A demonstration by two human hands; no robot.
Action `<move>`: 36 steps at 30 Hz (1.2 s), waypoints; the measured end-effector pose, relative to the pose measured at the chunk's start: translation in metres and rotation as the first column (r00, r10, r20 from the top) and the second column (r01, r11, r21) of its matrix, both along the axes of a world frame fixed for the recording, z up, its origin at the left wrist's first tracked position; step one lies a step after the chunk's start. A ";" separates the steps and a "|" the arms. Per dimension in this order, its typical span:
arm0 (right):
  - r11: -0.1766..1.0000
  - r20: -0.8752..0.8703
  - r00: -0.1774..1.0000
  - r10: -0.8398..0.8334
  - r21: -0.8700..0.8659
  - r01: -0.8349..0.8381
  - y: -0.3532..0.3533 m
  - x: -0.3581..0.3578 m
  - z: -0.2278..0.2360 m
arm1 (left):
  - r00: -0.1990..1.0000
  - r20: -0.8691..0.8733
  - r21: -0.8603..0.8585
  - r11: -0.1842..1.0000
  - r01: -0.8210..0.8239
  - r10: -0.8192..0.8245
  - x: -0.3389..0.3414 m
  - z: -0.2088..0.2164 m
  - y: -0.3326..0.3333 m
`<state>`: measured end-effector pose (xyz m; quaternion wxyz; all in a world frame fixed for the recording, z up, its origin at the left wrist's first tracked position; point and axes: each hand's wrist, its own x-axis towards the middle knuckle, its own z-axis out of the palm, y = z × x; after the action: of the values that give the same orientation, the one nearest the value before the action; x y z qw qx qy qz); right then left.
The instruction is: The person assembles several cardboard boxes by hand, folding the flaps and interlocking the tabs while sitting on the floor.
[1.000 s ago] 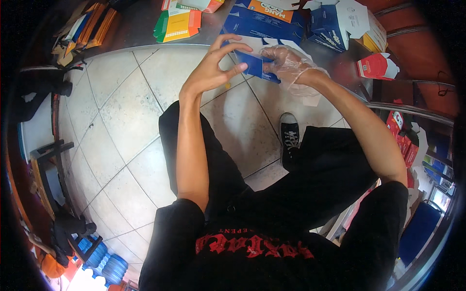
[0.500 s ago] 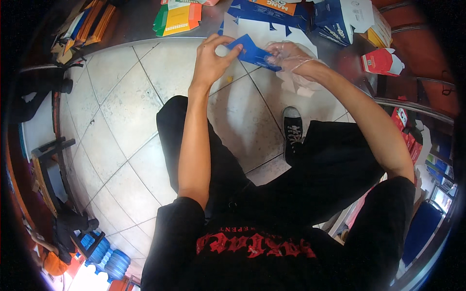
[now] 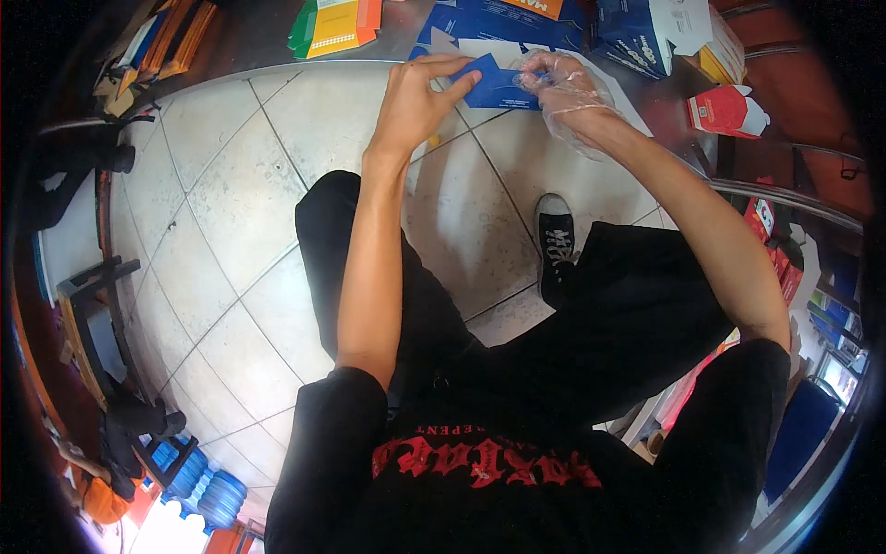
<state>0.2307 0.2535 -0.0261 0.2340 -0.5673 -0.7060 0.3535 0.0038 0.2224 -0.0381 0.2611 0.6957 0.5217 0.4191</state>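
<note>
While its left end is pinched between the thumb and fingers of the left hand [image 3: 411,103], a blue carton piece [image 3: 500,90] is gripped near its right end by the right hand [image 3: 574,95], which is covered by a clear plastic glove [image 3: 595,140]. The piece is held at the near edge of the table [image 3: 258,39], partly out over the tiled floor [image 3: 240,212]. White cardboard [image 3: 616,85] is seen just beyond and beside the gloved hand; whether it is joined to the held piece cannot be told.

Farther in from that edge, flat blue cartons [image 3: 506,26] are laid behind the hands, an orange panel [image 3: 538,7] being shown on one. To their right a blue box [image 3: 629,39] with raised white flaps is placed, and a yellow box [image 3: 718,63] is partly hidden beside it. Toward the table's right near corner a small red box [image 3: 718,113] is set with its white-lined flaps opened. Along the near edge, left of the hands, a green, yellow and orange carton [image 3: 337,28] is laid. Toward the left end, flattened cartons [image 3: 175,42] are stacked.
</note>
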 end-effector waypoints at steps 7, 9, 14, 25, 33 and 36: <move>0.997 0.227 0.974 0.022 0.062 -0.037 0.005 -0.012 0.003 | 0.997 -0.003 -0.156 0.984 0.081 -0.082 -0.006 0.014 -0.003; 0.996 0.261 0.964 0.053 0.051 -0.068 0.002 -0.010 0.008 | 0.995 -0.001 -0.166 0.981 0.096 -0.097 -0.008 0.016 -0.003; 0.995 0.262 0.961 0.089 0.024 -0.098 0.008 -0.010 0.007 | 0.994 0.058 -0.130 0.986 0.104 -0.098 -0.008 0.008 0.000; 0.992 0.208 0.971 0.119 -0.063 -0.108 0.006 -0.017 0.008 | 0.981 -0.050 -0.153 0.972 0.176 -0.186 -0.003 0.004 0.004; 0.927 0.291 0.888 0.356 0.009 -0.375 0.022 -0.005 0.030 | 0.974 -0.042 -0.240 0.948 0.207 -0.223 -0.006 -0.001 0.005; 0.884 0.305 0.861 0.407 0.107 -0.456 0.023 0.023 0.061 | 0.983 -0.013 -0.294 0.940 0.173 -0.185 -0.021 -0.008 0.006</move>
<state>0.2536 0.2764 0.0351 0.0977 -0.4147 -0.8691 0.2513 -0.0174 0.2281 -0.0462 0.3874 0.7024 0.5174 0.2979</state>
